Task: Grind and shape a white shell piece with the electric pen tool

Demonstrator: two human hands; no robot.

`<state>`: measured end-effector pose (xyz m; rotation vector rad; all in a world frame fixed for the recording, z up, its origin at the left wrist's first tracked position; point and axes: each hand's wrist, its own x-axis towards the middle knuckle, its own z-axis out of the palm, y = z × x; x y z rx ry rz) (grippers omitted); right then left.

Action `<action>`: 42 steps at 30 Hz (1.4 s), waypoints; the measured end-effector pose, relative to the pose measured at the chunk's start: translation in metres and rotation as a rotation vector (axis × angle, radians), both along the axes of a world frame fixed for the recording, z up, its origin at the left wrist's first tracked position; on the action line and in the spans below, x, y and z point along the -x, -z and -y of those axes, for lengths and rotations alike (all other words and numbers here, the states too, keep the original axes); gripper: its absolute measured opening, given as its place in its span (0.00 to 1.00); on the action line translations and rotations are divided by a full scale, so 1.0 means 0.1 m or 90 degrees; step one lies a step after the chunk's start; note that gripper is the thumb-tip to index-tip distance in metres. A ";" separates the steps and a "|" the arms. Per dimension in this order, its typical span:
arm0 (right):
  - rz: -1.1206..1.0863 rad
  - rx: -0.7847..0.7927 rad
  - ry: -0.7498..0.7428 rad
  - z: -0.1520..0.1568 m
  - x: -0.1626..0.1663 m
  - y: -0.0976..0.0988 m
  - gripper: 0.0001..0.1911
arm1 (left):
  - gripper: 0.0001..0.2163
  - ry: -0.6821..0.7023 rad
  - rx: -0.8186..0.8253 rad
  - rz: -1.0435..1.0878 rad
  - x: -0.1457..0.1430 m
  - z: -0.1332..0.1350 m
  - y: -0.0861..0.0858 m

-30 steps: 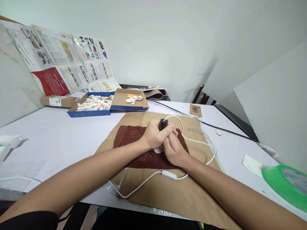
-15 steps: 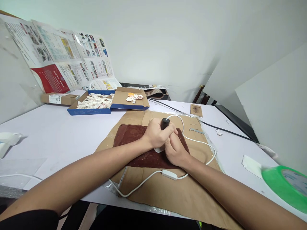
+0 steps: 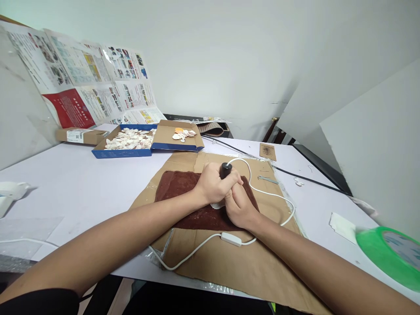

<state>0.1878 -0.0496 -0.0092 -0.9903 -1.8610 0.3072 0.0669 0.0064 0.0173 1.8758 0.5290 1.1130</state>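
Both hands meet over a dark brown cloth [image 3: 179, 189] that lies on a sheet of cardboard [image 3: 226, 258]. My left hand [image 3: 213, 186] is wrapped round a black corded tool [image 3: 225, 169], whose white cable [image 3: 262, 192] loops to the right and back to an inline switch [image 3: 231, 239]. My right hand [image 3: 239, 204] is closed just below it, pinching a small white piece [image 3: 217, 204] against the cloth; I cannot make out what the piece is.
A blue-edged box of pale shells [image 3: 127, 141] and its open lid with a few shells [image 3: 180, 136] stand at the back left, before a leaflet [image 3: 82, 92]. A green tape roll [image 3: 389, 256] is at the right; a black cable [image 3: 295, 174] crosses the table behind.
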 end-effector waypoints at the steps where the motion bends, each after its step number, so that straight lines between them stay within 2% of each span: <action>1: -0.001 -0.001 -0.002 0.00 0.00 0.00 0.24 | 0.13 -0.001 -0.001 0.001 0.00 0.00 0.00; 8: 0.017 -0.011 0.014 0.02 0.01 -0.05 0.21 | 0.14 0.010 0.005 0.030 -0.01 0.00 0.02; 16: 0.015 -0.077 -0.002 -0.02 0.01 0.00 0.20 | 0.14 -0.005 -0.018 0.018 -0.01 0.00 0.02; 42: 0.006 -0.065 -0.011 -0.01 0.01 -0.01 0.20 | 0.14 -0.006 -0.005 0.028 -0.02 0.00 0.04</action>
